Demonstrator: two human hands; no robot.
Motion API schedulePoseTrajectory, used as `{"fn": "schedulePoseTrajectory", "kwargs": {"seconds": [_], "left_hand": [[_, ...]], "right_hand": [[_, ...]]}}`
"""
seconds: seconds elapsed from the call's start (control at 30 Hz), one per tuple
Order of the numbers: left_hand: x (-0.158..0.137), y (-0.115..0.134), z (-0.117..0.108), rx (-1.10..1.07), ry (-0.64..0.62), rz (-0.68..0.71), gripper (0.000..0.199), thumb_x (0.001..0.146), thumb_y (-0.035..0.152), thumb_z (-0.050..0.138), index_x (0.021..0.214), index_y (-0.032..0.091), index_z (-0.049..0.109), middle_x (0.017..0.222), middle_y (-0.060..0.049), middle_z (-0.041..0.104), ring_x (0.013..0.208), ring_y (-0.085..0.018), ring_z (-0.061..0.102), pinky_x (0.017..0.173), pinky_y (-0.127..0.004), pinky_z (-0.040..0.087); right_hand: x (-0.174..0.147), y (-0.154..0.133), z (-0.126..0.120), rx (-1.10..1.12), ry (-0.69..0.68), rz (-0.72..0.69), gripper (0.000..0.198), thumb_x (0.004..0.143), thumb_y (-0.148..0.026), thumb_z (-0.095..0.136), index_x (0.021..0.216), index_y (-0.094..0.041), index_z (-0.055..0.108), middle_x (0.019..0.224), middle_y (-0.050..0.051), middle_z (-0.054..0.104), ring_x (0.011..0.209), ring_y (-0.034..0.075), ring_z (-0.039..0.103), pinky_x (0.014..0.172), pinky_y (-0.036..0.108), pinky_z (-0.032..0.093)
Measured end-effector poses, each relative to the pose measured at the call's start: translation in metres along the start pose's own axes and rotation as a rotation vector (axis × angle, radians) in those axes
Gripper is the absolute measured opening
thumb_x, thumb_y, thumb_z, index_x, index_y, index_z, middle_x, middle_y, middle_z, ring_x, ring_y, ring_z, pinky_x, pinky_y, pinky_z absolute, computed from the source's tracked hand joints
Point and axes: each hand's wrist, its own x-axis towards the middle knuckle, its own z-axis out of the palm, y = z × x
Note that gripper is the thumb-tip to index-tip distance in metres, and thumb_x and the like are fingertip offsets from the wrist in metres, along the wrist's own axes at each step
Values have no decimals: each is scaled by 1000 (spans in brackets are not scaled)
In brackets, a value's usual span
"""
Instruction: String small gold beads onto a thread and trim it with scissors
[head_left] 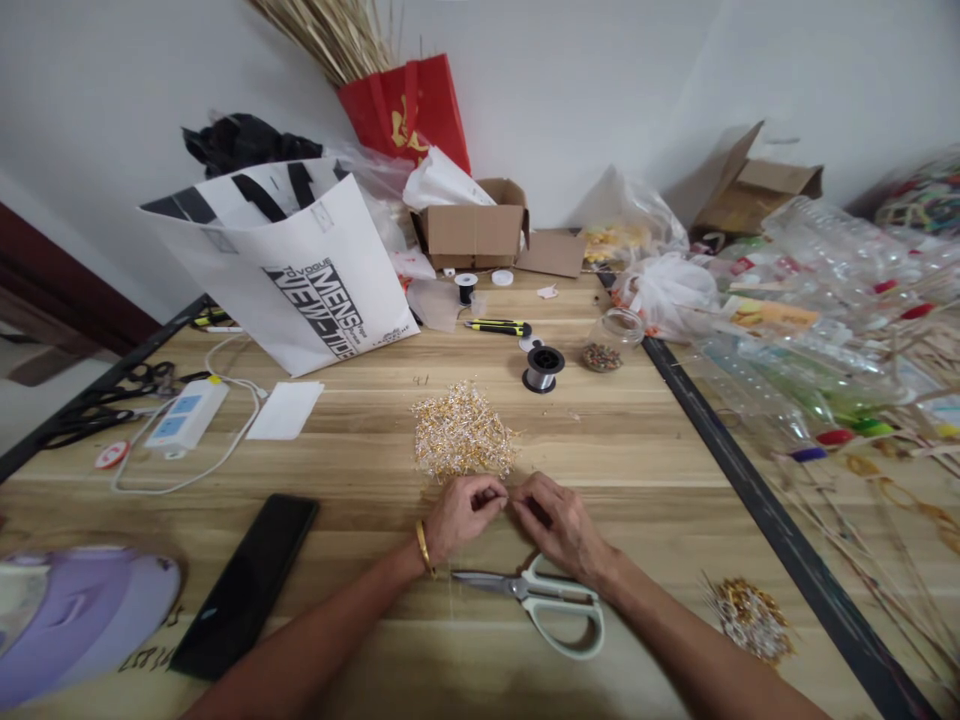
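Observation:
My left hand [466, 515], with a gold bangle [425, 549] at its wrist, is closed in a pinch at the middle of the table. Close beside it, my right hand [559, 520] pinches too, the fingertips of both almost meeting. Whatever lies between them is too small to make out. Just beyond the hands spreads a pile of tiny gold and clear beads [461, 430]. Scissors with pale green handles [562, 610] lie under and in front of my right hand, blades pointing left. A spool of silvery wire [543, 368] stands farther back.
A black phone [247, 585] and a white power strip [186, 415] lie left. A white paper bag [300, 270] stands behind them. Near my right forearm sits a gold-and-clear bead cluster [748, 620]. A yellow-black cutter [499, 328] lies farther back; plastic bottles [780, 380] crowd the right.

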Motion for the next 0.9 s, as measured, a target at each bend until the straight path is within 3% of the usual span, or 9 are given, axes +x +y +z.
{"fn": "schedulePoseTrajectory", "kwargs": {"seconds": [0.9], "left_hand": [[0, -3, 0, -38, -32, -17, 11, 77, 20, 56, 75, 13, 64, 62, 0, 59, 58, -10, 50, 55, -19, 38]], "right_hand": [[1, 0, 0, 55, 34, 6, 9, 90, -19, 48, 85, -18, 55, 73, 3, 58, 64, 13, 55, 59, 23, 44]]}}
